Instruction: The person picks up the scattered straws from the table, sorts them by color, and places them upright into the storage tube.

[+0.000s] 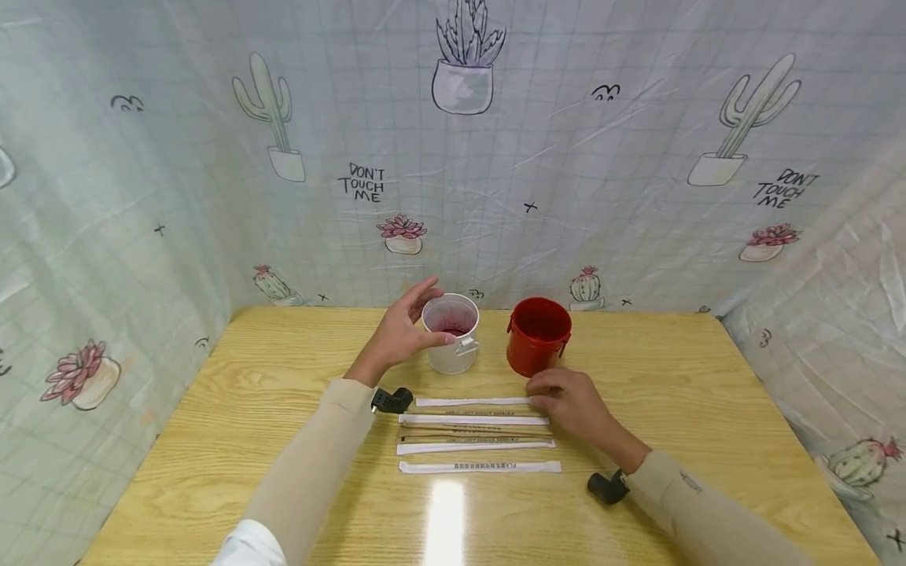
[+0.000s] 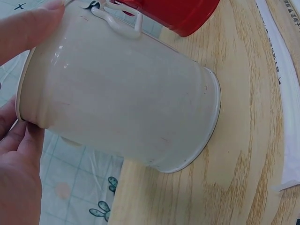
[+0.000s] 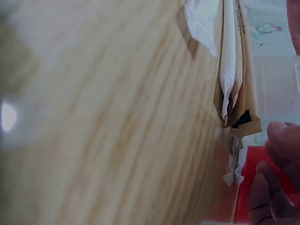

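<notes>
A small white metal bucket [image 1: 453, 360] with a side handle stands at the back of the table, its inside reddish. My left hand [image 1: 403, 334] holds it near the rim, the thumb at the front and fingers behind; the left wrist view shows this grip on the bucket [image 2: 122, 89] closely. Several paper-wrapped straws [image 1: 480, 468], white and brown, lie crosswise in front. At the right end of the farthest white straw [image 1: 470, 402] is my right hand [image 1: 569, 401], fingers loosely bent. In the right wrist view its thumb [image 3: 283, 136] and fingers appear apart, beside the wrapper ends.
A red bucket [image 1: 531, 354] stands right of the white one, just behind my right hand. The wooden table [image 1: 283, 354] ends at a patterned cloth [image 1: 602, 196] that hangs behind and on both sides.
</notes>
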`<state>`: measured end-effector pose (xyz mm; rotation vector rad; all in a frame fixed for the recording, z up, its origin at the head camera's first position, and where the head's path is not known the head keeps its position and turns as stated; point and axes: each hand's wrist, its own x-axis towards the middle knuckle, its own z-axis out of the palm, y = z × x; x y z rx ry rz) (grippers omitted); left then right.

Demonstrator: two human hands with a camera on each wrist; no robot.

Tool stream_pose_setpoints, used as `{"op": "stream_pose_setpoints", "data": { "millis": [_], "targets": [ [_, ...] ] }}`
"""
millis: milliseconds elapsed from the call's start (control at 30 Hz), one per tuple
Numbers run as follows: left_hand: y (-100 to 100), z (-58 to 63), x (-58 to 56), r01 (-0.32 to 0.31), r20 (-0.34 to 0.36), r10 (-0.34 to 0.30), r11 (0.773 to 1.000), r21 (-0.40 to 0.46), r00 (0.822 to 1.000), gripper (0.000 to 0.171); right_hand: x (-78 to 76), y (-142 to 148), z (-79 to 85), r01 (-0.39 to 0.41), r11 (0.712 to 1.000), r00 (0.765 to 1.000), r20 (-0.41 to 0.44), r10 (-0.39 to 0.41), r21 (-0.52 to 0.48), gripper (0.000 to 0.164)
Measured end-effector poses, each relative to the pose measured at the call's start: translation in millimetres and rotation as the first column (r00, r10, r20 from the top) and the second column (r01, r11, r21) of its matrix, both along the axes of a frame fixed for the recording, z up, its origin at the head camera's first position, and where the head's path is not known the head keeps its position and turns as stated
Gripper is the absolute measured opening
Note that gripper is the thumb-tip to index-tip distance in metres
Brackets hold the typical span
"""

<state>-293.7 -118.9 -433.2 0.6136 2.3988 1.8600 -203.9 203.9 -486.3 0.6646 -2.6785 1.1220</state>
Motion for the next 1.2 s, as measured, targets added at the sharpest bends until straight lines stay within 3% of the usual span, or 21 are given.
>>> {"op": "stream_pose_setpoints", "data": {
  "millis": [233,867,1200],
  "targets": [
    [-0.3,0.2,-1.1,0.005,0.000,-0.005,1.000,-0.001,1.000,0.104,-5.7,-2.5,-5.6,0.022,1.000,0.992,0.125,-0.021,-0.006,0.014],
    [-0.7,1.1,0.3,-0.006,0.016,0.006,0.999,-0.034,1.000,0.101,-8.5,-8.2,-8.6,0.048,0.998,0.969,0.241,-0.053,0.026,0.016],
    [-1.7,0.6,-2.4,-0.007,0.028,0.007,1.000,-0.019,1.000,0.101,-10.2,-9.3,-5.6,-0.023,0.994,0.981,0.194,0.003,0.104,0.014]
  ]
}}
